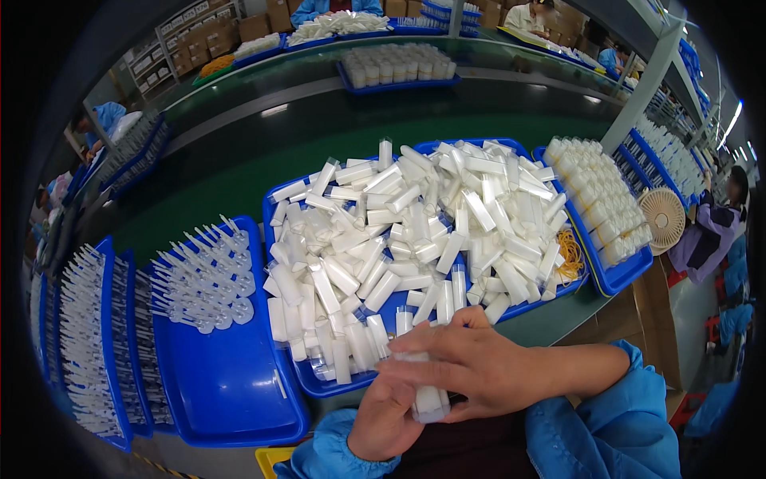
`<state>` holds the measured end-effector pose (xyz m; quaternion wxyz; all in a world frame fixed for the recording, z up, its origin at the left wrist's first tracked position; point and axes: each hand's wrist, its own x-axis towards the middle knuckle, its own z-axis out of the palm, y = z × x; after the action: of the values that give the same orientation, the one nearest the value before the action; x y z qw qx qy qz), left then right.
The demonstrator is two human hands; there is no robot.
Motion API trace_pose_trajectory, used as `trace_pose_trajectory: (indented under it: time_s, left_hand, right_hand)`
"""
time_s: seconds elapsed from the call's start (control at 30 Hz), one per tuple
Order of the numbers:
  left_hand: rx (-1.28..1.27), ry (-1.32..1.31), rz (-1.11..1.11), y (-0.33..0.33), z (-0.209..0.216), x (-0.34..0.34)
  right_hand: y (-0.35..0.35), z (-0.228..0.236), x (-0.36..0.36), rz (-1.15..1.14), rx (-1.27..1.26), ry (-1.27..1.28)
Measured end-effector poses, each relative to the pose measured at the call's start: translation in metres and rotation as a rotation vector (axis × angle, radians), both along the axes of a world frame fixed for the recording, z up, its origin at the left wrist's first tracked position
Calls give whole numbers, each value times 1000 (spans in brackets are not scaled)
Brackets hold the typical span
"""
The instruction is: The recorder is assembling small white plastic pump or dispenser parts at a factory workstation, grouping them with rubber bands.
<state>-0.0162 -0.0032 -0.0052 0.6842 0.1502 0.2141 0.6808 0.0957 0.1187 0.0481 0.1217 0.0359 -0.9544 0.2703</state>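
Close to my body, both hands close round a small bunch of white packs (pixel 431 401) with clear plastic ends. My left hand (pixel 386 419) grips it from the left and below. My right hand (pixel 471 359) wraps over the top, its fingers across the bunch and partly hiding it. How many packs are in it I cannot tell. Just beyond my hands, many loose packs of the same kind (pixel 383 283) lie heaped in two blue trays (pixel 327 389) side by side. Yellow rubber bands (pixel 568 257) sit in the right tray's corner.
On the left, a blue tray (pixel 231 399) carries rows of white stemmed plastic parts (pixel 211 279); stacked blue trays (pixel 112 351) stand beside it. At right, another blue tray (pixel 626 274) holds banded bundles (pixel 598 199), near a round beige fan (pixel 661 217). A green conveyor (pixel 239 152) runs behind.
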Motion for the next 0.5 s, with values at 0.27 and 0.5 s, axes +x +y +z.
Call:
trace_pose_trajectory:
  time_s: [0.27, 0.5]
  left_hand:
    - [-25, -13, -190, 1, 3, 1]
    - [51, 116, -201, -3, 13, 21]
  right_hand:
    - [-17, -10, 8, 123, 72, 100]
    - [-13, 13, 25, 80, 355, 403]
